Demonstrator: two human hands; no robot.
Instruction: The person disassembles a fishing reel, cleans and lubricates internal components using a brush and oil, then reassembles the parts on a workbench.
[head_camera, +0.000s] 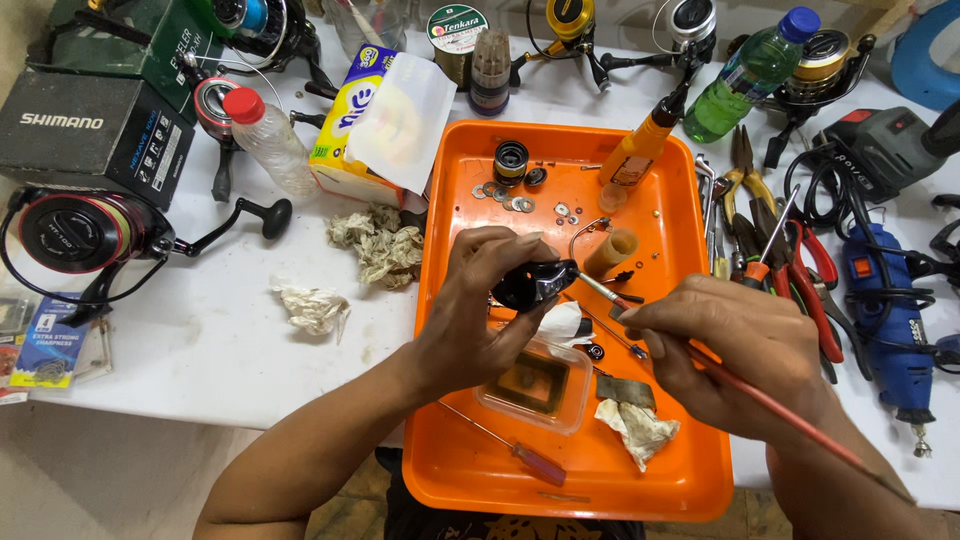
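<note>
Nearest, at about six o'clock on the orange tray (690, 470), a small screwdriver with a purplish handle (538, 463) is laid flat, with a shallow clear plastic dish (535, 385) of dark liquid just above it and a soiled scrap of tissue (640, 428) to its right. Above these, near the tray's middle, a small black reel part (532, 283) is held in the left hand (480, 310), its grip closed around the piece with the thumb over the top. A thin red-handled brush (770, 400) is pinched like a pen in the right hand (735, 350), the metal ferrule and tip laid against the part at its three o'clock side. The brushing is best done, by judgement, with short light strokes while the part is kept over the tray, so that drips and loose pieces are caught. Farther, at twelve o'clock, washers (515, 200) and a small spool (511, 160) are set out beside an orange oil bottle (638, 150). Beyond the tray, pliers (790, 270) are seen at three o'clock and a spinning reel (85, 240) at nine o'clock on the white surface (200, 340).
</note>
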